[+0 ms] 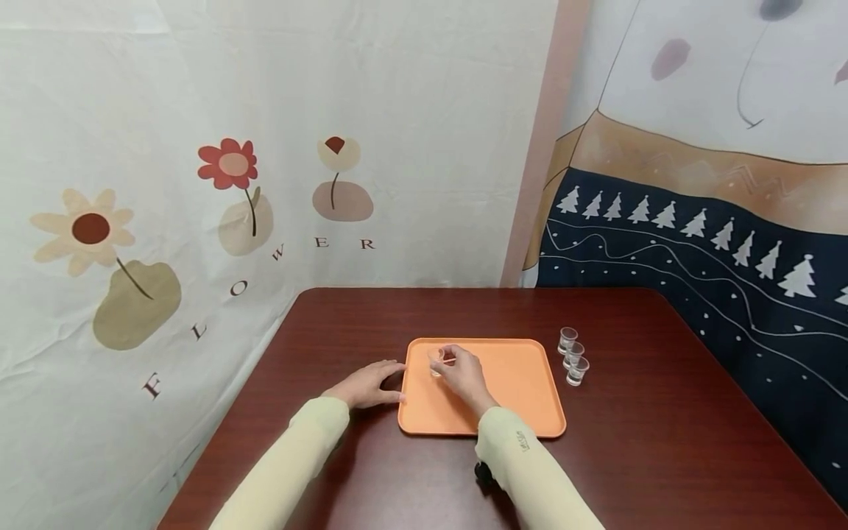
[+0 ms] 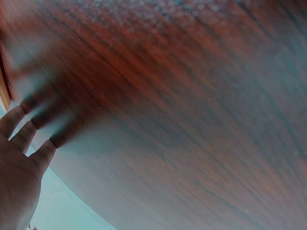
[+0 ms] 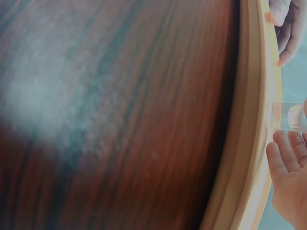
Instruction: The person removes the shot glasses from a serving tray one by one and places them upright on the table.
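A small clear cup point(image 1: 436, 361) is held by the right hand point(image 1: 464, 375) over the orange tray point(image 1: 517, 390), at about 10 o'clock from the tray's middle, near its far left corner. The cup is pinched between thumb and fingertips; the fingers point(image 1: 450, 354) are curled round it. Whether the cup rests on the tray floor or is held just above it cannot be told. In the right wrist view the cup point(image 3: 288, 116) is seen as a pale clear shape just beyond the tray rim point(image 3: 249, 120), with the fingers point(image 3: 283, 155) of the right hand point(image 3: 290, 182) close below it.

The left hand point(image 1: 368, 383) is laid flat on the table point(image 1: 662, 442), at 9 o'clock from the tray. Its fingers are straight and lie close together, and the fingertips reach the tray's left rim. In the left wrist view the hand point(image 2: 17, 163) is seen from the palm side; three fingers point(image 2: 21, 136) lie side by side, their tips on the dark wood.

Three more clear cups point(image 1: 573, 356) stand on the table in a short row, close together, just beside the tray's far right corner, at about 2 o'clock from its middle. They are well apart from both hands.

Both forearms are covered by pale yellow sleeves point(image 1: 530, 471). Two printed cloths hang behind the table.
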